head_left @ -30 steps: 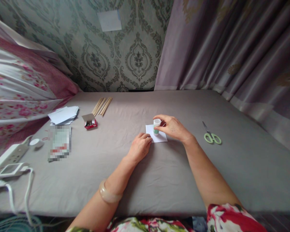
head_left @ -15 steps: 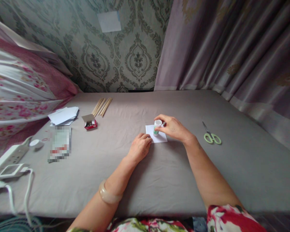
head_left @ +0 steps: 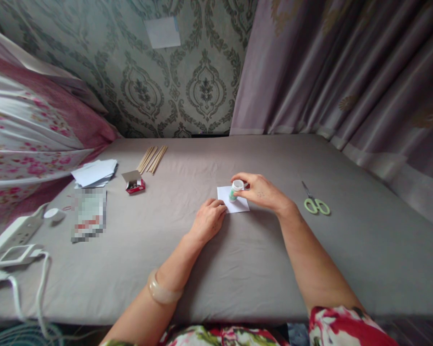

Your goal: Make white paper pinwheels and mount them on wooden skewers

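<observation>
In the head view, the right hand [head_left: 261, 191] holds a white-and-green tube [head_left: 233, 194] between thumb and fingers, the grip closed around its sides. The tube leans a little, its upper end toward the right, and its lower end meets a small white sheet of paper [head_left: 241, 207] lying flat on the grey cloth [head_left: 252, 259]. The left hand [head_left: 208, 219] rests with its fingertips at the left edge of that sheet; its fingers are bent, and whether they pinch anything beneath cannot be told. A pale bangle [head_left: 162, 290] circles the left forearm. Well to the right of the sheet lie scissors [head_left: 313, 198] with light green handles, blades pointing away from the person. Over on the left stands a small red box [head_left: 135, 186] with its flap raised and small items inside, near two bunches of thin wooden sticks [head_left: 159, 160]. Beyond it to the left are a loose pile of white papers [head_left: 95, 173], a pixelated packet [head_left: 90, 214], a round white object [head_left: 54, 215] and a white power strip [head_left: 21, 233] with cords plugged in.
</observation>
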Tool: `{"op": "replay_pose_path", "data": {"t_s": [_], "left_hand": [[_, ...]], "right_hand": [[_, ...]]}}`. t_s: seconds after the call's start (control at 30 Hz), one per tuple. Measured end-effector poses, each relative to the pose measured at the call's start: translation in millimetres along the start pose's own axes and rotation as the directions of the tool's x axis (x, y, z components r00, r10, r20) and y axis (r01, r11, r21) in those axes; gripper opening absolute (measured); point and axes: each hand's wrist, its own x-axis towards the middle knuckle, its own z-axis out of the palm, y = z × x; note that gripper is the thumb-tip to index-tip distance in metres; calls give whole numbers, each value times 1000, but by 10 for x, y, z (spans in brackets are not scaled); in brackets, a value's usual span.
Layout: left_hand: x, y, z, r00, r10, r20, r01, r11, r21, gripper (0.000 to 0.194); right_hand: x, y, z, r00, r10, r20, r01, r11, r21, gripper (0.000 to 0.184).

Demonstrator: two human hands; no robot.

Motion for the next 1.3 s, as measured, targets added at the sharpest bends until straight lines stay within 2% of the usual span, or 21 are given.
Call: {"op": "replay_pose_path", "data": {"t_s": [0.23,0.5,0.63,0.73,0.77,0.83,0.9,0.93,1.0,1.13,1.3], "left_hand": [[-6,2,9,1000,-4,-3,4,1000,-4,25],[10,22,-19,1000,-19,14,19,1000,-3,25],[9,11,-6,1000,-11,-1,11,1000,-3,24],[5,0,1,1000,-6,0,6,1000,0,23],[5,-1,0,1000,-5,3,5,1000,-1,23],[5,1,-8,1000,-7,10,8,1000,-5,23],[6,8,-16,1000,-13,16,13,1000,-9,23],[6,11,-18,1000,-16,16,16,1000,-9,23],[5,14,-17,1000,-17,11,18,1000,-9,22],[2,8,-6,1000,-11,-3,11,1000,-12,22],[0,1,0,1000,-8,5,8,1000,1,23]], "right_hand": [[4,-70,-5,993,59,-106,-71,992,-108,26],[-13,10,0,998,-59,13,59,998,-17,38],[-17,3,25,992,-121,30,120,993,12,42],[1,4,10,995,49,-86,-51,999,-17,37],[9,8,-6,978,131,-162,-135,991,-14,33],[21,19,-52,910,254,-328,-259,966,29,31],[23,29,-101,850,291,-439,-290,954,72,35],[20,32,-119,842,288,-457,-284,956,79,35],[11,28,-133,867,256,-428,-258,965,54,33],[6,-20,-75,946,162,-280,-177,984,-28,25],[6,-118,0,980,102,-170,-116,990,-77,29]]}}
